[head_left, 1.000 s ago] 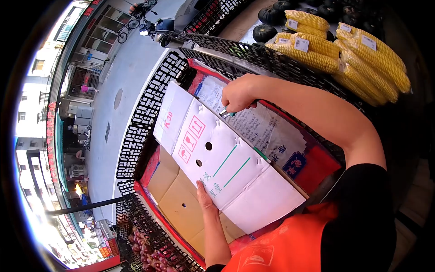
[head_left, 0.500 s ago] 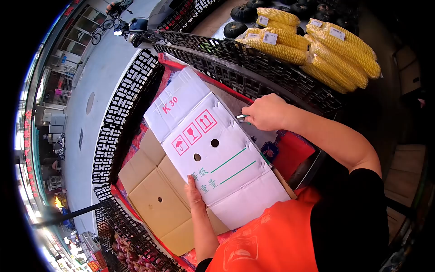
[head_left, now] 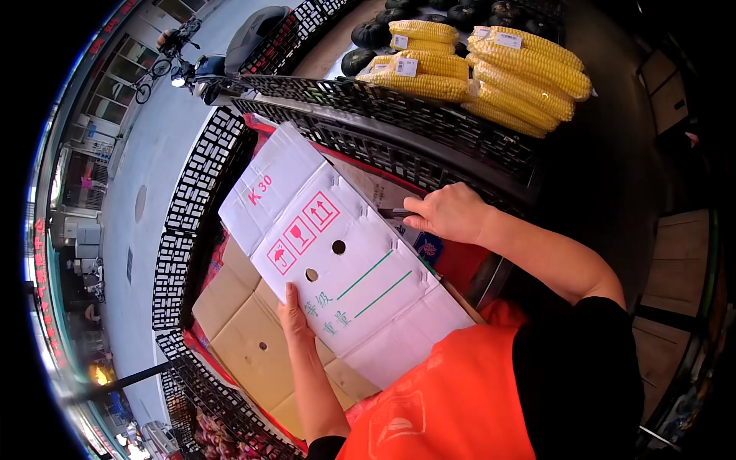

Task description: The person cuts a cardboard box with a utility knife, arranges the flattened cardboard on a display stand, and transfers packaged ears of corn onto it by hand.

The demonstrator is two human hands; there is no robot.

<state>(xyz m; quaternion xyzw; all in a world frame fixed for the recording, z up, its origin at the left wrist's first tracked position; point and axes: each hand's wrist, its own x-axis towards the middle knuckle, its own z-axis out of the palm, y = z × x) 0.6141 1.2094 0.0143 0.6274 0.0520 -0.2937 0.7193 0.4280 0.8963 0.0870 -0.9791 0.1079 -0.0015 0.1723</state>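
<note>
A flattened white cardboard box (head_left: 376, 307) with red symbols, "K 30" and green lines lies slanted in front of me. My left hand (head_left: 295, 316) grips its left edge, thumb on the printed face and the other fingers hidden beneath. My right hand (head_left: 448, 215) is closed around a small knife (head_left: 392, 212), whose thin dark blade points left and meets the box's upper right edge. Most of the knife's handle is hidden in the fist. Under the white box lies a brown flattened cardboard sheet (head_left: 238, 314) with a small hole.
Black plastic crates (head_left: 178, 261) wall in the cardboard on the left and far side. Beyond them lie wrapped corn cobs (head_left: 529, 77) and dark green pumpkins (head_left: 372, 34). Red onions (head_left: 222, 437) are at bottom left. Brown boxes (head_left: 678, 261) stand at right; a road (head_left: 153, 169) runs at left.
The view has shifted, so the scene sits further left. The knife has moved along the box's right edge, and its blade now shows longer and darker. My left hand keeps its grip.
</note>
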